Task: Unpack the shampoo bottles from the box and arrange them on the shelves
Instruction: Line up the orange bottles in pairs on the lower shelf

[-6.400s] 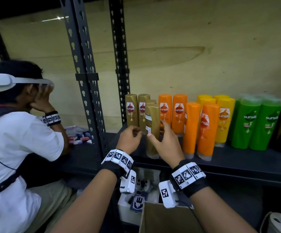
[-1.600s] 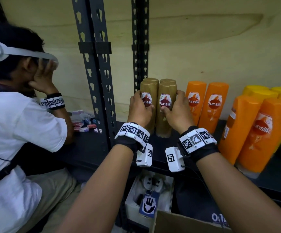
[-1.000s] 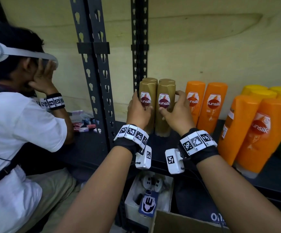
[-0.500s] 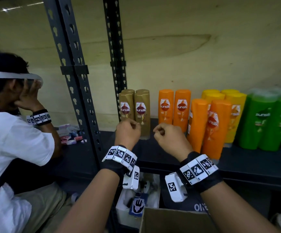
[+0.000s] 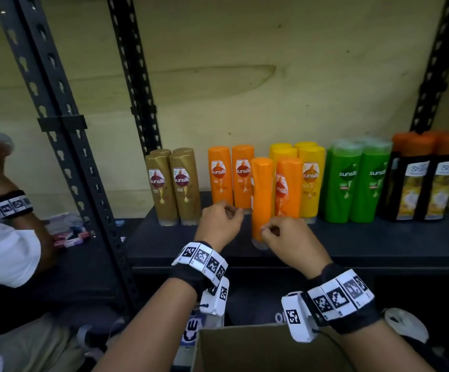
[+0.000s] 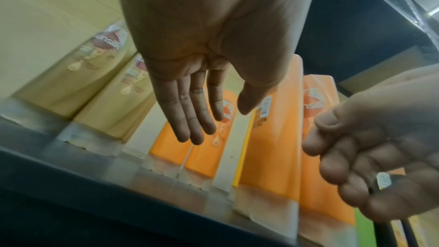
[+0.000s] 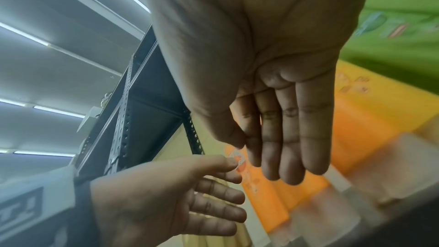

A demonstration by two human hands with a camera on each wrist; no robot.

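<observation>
Shampoo bottles stand in colour groups on the dark shelf (image 5: 352,245): gold bottles (image 5: 173,187) at the left, then orange (image 5: 231,175), yellow (image 5: 310,181), green (image 5: 357,183) and black ones with orange caps (image 5: 427,183). Two more orange bottles (image 5: 261,200) stand further forward. My left hand (image 5: 231,210) hovers just left of the front orange bottle and my right hand (image 5: 270,230) sits at its base. Both hold nothing. The wrist views show the left fingers (image 6: 197,119) and right fingers (image 7: 280,157) straight and relaxed. The open cardboard box (image 5: 258,350) lies below my wrists.
Another person in a white shirt (image 5: 3,251) crouches at the left behind the perforated black upright (image 5: 65,146). Small packets (image 5: 67,232) lie on the neighbouring shelf. A white box (image 5: 191,334) stands under the shelf. Bare shelf lies in front of the gold bottles.
My hands have let go of the two gold bottles at the back left, drawn back and shifted right to the front orange bottle. The head view has pulled back and shows the whole row.
</observation>
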